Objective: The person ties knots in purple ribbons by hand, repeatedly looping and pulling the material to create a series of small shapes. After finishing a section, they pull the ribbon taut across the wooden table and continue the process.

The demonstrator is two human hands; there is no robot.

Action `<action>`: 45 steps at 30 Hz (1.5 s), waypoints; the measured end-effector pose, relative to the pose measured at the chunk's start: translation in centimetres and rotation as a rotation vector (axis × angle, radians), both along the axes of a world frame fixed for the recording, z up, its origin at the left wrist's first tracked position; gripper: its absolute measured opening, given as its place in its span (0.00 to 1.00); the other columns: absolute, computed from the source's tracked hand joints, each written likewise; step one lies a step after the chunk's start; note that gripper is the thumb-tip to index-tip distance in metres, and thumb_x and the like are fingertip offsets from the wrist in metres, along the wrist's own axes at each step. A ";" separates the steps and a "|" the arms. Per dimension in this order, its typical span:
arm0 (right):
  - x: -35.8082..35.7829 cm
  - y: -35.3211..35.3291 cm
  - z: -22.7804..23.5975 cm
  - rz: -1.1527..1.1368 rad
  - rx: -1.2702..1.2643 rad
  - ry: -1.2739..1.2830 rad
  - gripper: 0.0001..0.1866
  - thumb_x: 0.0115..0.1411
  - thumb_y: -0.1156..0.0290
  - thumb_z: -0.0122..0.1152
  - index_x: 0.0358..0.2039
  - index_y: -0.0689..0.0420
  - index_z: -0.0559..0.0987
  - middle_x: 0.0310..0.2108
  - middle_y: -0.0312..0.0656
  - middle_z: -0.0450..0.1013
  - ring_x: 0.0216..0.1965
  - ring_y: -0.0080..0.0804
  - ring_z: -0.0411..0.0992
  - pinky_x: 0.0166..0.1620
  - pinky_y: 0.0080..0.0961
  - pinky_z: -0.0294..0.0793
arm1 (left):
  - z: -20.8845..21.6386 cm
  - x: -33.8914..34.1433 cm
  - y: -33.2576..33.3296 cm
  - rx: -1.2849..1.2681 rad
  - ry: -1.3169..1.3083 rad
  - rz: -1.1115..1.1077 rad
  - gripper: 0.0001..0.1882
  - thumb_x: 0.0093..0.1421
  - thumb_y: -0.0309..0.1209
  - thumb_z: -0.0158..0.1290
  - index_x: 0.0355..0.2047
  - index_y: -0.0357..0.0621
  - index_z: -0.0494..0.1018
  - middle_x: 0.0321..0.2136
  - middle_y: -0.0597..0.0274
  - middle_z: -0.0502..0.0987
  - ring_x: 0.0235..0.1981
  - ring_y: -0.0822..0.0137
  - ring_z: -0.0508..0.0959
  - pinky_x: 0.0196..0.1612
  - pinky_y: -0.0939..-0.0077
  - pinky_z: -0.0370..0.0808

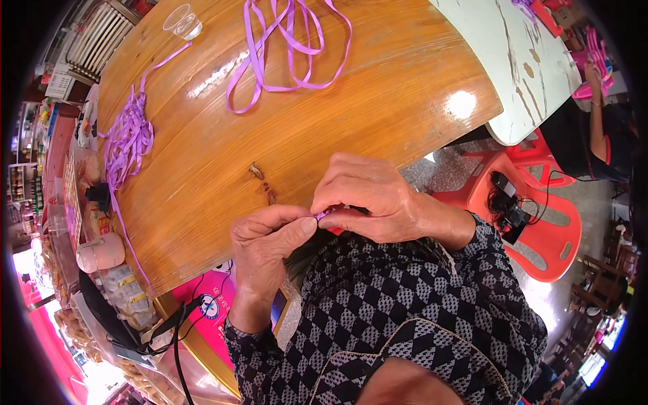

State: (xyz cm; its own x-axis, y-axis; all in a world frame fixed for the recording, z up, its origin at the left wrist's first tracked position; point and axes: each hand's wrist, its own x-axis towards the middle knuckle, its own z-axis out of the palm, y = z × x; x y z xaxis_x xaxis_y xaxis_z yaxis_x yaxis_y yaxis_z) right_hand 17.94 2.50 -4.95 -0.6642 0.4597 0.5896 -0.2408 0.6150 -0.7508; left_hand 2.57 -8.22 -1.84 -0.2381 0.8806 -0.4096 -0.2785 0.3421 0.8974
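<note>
My left hand [270, 237] and my right hand [368, 196] meet in front of my chest, just past the table's near edge. Thumbs and fingertips of both are pinched together on a small piece of purple ribbon [322, 216]; only a little of it shows, as the fingers cover the rest. Something red peeks out under my right hand, too hidden to name. Farther off on the wooden table [202, 175] lie long loose loops of purple ribbon [290, 88]. A tangled bunch of purple ribbon [132, 135] rests along the left edge, one strand trailing toward me.
A clear plastic cup [183, 25] stands at the table's far left. A white marbled table [516, 67] adjoins at the right. Red plastic stools [553, 233] stand there, one carrying black cables. Another person's arm [597, 128] shows at far right. Goods crowd the left side.
</note>
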 end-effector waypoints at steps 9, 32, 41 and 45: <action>0.1 -0.7 -0.6 0.006 -0.231 -0.049 0.14 0.42 0.78 0.67 0.32 0.61 0.75 0.28 0.41 0.71 0.28 0.34 0.68 0.29 0.24 0.68 | -1.7 0.2 0.2 0.021 -0.074 0.093 0.05 0.49 0.23 0.57 0.28 0.35 0.76 0.20 0.67 0.76 0.16 0.84 0.65 0.17 0.92 0.55; 0.2 -1.3 -0.9 -0.133 -0.226 -0.007 0.07 0.46 0.80 0.62 0.27 0.62 0.75 0.24 0.40 0.72 0.25 0.33 0.70 0.28 0.24 0.68 | -1.7 2.2 -0.1 0.182 0.168 0.188 0.03 0.52 0.20 0.54 0.29 0.33 0.74 0.22 0.71 0.73 0.23 0.83 0.68 0.27 0.91 0.64; -0.2 -2.4 -1.7 -0.056 -1.028 0.095 0.02 0.53 0.77 0.57 0.25 0.61 0.75 0.21 0.28 0.69 0.21 0.10 0.62 0.21 0.12 0.60 | -1.6 2.4 0.0 0.199 0.125 0.155 0.06 0.52 0.20 0.54 0.32 0.32 0.74 0.26 0.64 0.76 0.27 0.77 0.73 0.34 0.87 0.69; 0.2 -2.3 -1.7 -0.024 -1.114 0.049 0.02 0.54 0.76 0.57 0.26 0.61 0.75 0.20 0.28 0.69 0.17 0.09 0.60 0.18 0.09 0.57 | -1.6 2.4 -0.2 0.206 0.098 0.125 0.08 0.52 0.19 0.53 0.34 0.29 0.74 0.29 0.56 0.78 0.30 0.71 0.77 0.37 0.82 0.73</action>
State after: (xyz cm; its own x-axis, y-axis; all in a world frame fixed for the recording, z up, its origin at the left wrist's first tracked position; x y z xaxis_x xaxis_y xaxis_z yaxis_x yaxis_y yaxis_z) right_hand 18.12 0.24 -6.65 -0.6357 0.7600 -0.1352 -0.2821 -0.3917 -0.8758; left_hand 5.02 -8.45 -3.41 -0.3797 0.9044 -0.1944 -0.2156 0.1178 0.9693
